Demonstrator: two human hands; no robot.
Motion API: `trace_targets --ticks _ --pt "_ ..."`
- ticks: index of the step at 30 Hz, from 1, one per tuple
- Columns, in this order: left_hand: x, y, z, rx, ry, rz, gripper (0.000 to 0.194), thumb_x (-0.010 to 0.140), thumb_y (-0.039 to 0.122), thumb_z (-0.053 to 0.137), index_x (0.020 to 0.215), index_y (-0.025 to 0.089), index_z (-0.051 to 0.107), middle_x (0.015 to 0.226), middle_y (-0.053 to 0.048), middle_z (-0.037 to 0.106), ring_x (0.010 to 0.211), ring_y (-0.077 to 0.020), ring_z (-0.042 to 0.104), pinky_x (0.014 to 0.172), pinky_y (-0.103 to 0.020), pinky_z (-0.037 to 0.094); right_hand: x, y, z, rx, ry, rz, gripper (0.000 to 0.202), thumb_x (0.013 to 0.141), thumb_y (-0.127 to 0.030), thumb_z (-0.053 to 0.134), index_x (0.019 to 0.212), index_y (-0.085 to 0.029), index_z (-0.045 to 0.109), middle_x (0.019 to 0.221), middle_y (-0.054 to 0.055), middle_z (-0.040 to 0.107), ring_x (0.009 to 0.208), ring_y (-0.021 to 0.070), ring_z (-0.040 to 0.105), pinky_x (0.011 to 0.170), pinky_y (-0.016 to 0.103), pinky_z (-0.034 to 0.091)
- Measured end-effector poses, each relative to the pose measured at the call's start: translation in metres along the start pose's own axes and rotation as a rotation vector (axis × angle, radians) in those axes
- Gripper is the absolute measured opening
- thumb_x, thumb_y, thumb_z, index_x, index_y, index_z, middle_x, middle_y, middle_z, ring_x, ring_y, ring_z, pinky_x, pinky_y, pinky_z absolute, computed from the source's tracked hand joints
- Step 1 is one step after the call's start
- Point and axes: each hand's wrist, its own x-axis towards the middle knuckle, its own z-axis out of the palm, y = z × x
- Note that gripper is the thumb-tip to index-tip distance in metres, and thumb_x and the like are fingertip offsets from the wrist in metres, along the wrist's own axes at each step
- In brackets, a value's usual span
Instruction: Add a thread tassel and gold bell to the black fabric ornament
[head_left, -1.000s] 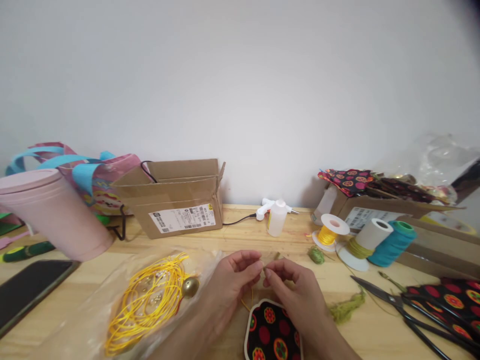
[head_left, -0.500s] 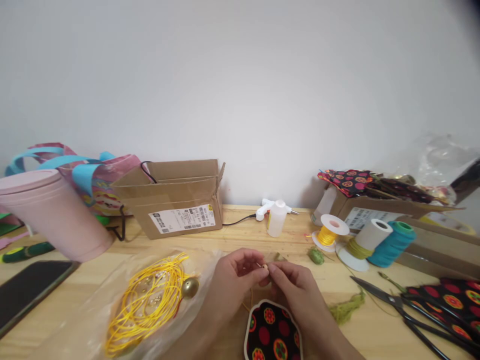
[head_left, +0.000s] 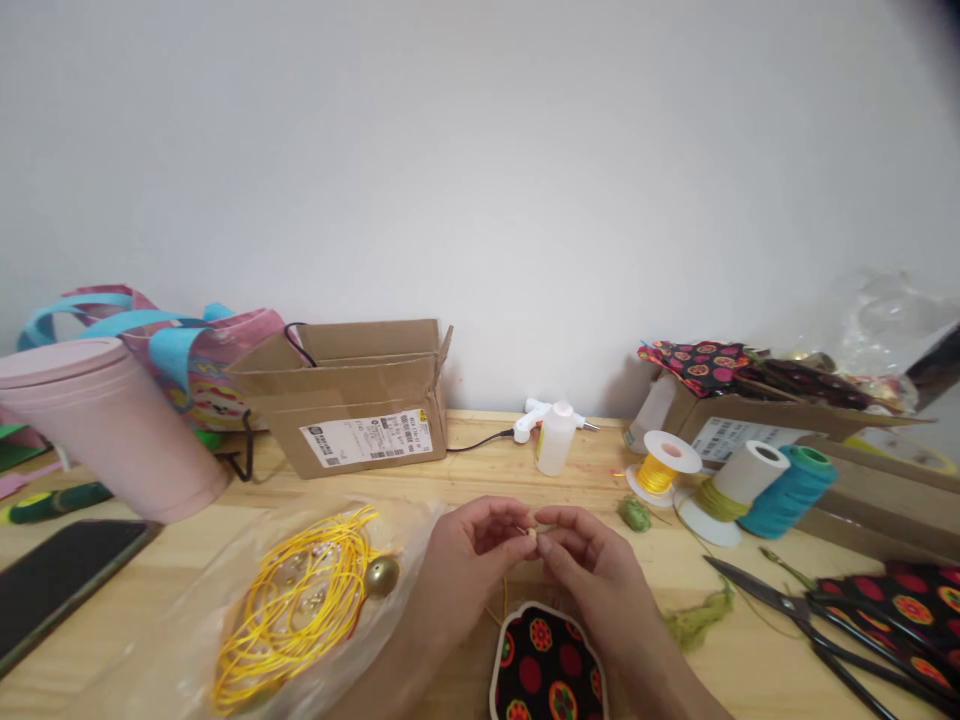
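Fingertips of my left hand (head_left: pixel 469 560) pinch a small pale bead (head_left: pixel 532 535) with a cord through it. Close against it on the right, my right hand (head_left: pixel 596 565) is closed at thumb and forefinger, on what looks like the cord's end; this is too small to make out fully. A thin yellow cord (head_left: pixel 505 592) hangs under my left hand. Below both hands lies a black patterned fabric piece (head_left: pixel 551 660) with a pale edge, partly cut off by the frame.
Left are a plastic bag with yellow cord (head_left: pixel 300 600), a phone (head_left: pixel 67 575), a pink tumbler (head_left: pixel 135 430) and a cardboard box (head_left: pixel 360 400). Behind stands a bottle (head_left: pixel 555 440). Right are a yellow spool (head_left: pixel 656 475), teal thread (head_left: pixel 787 495), green tassel (head_left: pixel 701 620) and black scissors (head_left: pixel 787 605).
My right forefinger has lifted and moved slightly at the bead, while the thumb stays near it. The view has shifted very slightly.
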Motion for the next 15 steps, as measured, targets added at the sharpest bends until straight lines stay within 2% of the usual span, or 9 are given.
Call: trace_targets --ticks 4,9,15 --pt "-0.0009 0.0006 -0.0002 -0.006 0.009 0.0 0.014 0.061 0.01 0.068 0.073 0.016 0.066 0.069 0.001 0.067 0.065 -0.0109 0.061 0.064 -0.02 0.049 -0.0024 -0.0034 0.0008 -0.043 -0.023 -0.068 0.025 0.066 -0.03 0.063 0.084 -0.015 0.054 0.057 -0.003 0.061 0.05 0.0081 0.049 0.047 0.017 0.035" --pt "0.0015 0.0002 -0.002 -0.088 0.057 -0.047 0.016 0.057 0.01 0.071 0.071 0.015 0.066 0.067 0.0 0.069 0.064 -0.0113 0.062 0.062 -0.02 0.049 -0.0041 -0.0045 0.0022 -0.085 -0.022 -0.062 0.024 0.067 -0.03 0.063 0.085 -0.016 0.053 0.063 0.001 0.065 0.059 0.0123 0.056 0.051 0.02 0.04" --pt "0.0035 -0.0004 -0.0032 -0.096 0.078 -0.062 0.019 0.054 0.012 0.073 0.071 0.014 0.065 0.066 -0.002 0.07 0.064 -0.0125 0.062 0.064 -0.022 0.049 -0.0019 -0.0066 0.0012 -0.142 -0.001 -0.086 0.017 0.068 -0.029 0.062 0.074 -0.014 0.062 0.067 0.003 0.065 0.065 0.0143 0.058 0.061 0.023 0.043"
